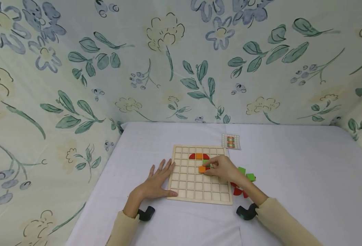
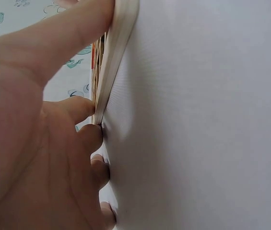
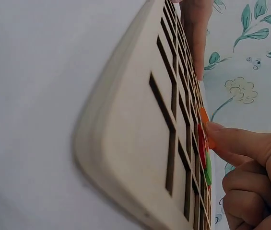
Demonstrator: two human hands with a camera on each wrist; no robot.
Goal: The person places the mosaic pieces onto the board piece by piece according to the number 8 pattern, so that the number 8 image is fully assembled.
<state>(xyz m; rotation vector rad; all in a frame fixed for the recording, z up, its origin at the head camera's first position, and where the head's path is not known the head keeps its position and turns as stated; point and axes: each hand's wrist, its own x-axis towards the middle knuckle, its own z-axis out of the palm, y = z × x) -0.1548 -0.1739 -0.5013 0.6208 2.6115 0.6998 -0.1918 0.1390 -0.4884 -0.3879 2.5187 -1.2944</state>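
Note:
A square wooden grid board [image 1: 187,195] lies on the table. My left hand [image 1: 156,182], fingers spread, rests along its left side, with the thumb at the near left corner. In the left wrist view, the thumb [image 2: 73,31] touches the board's rim. My right hand [image 1: 223,168] pinches an orange square tile [image 1: 202,169] over the middle of the grid; the right wrist view shows the thumb against this orange tile [image 3: 205,116]. Another orange tile [image 1: 199,155] sits farther up between two rounded red pieces [image 1: 192,156]. A green piece [image 1: 206,162] and some red lie partly hidden by the right fingers.
A small pattern card [image 1: 231,141] lies by the board's far right corner. To the right of the board are loose green pieces [image 1: 251,177] and red pieces [image 1: 237,191], partly covered by the right forearm. A floral cloth [image 1: 181,68] hangs behind the white-covered table [image 1: 300,171].

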